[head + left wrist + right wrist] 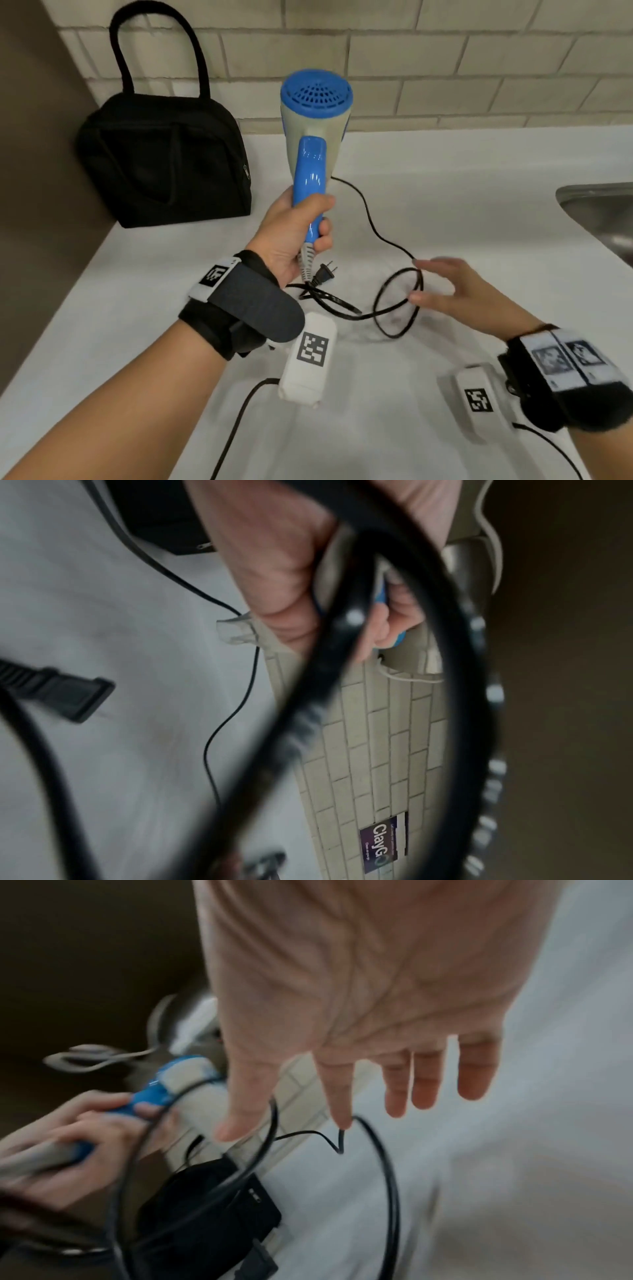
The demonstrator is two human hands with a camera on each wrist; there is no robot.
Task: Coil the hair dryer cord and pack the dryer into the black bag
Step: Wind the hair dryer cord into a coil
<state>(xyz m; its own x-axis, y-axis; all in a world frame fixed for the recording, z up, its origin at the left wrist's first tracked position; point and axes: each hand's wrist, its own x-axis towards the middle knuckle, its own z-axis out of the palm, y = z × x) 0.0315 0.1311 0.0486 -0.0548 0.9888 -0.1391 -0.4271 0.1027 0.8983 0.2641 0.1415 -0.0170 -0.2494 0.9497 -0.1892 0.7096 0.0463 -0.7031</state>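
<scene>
My left hand (294, 236) grips the blue handle of the hair dryer (315, 137), fingers curled round it, dryer held upright above the white counter (462, 192), intake grille toward me. Its black cord (383, 240) trails from the handle base down onto the counter in a loose loop; plug (325, 274) hangs just below my left hand. My right hand (455, 291) is spread, fingers straight, at the loop, holding nothing. Black bag (164, 161) stands against the tiled wall, left of the dryer.
</scene>
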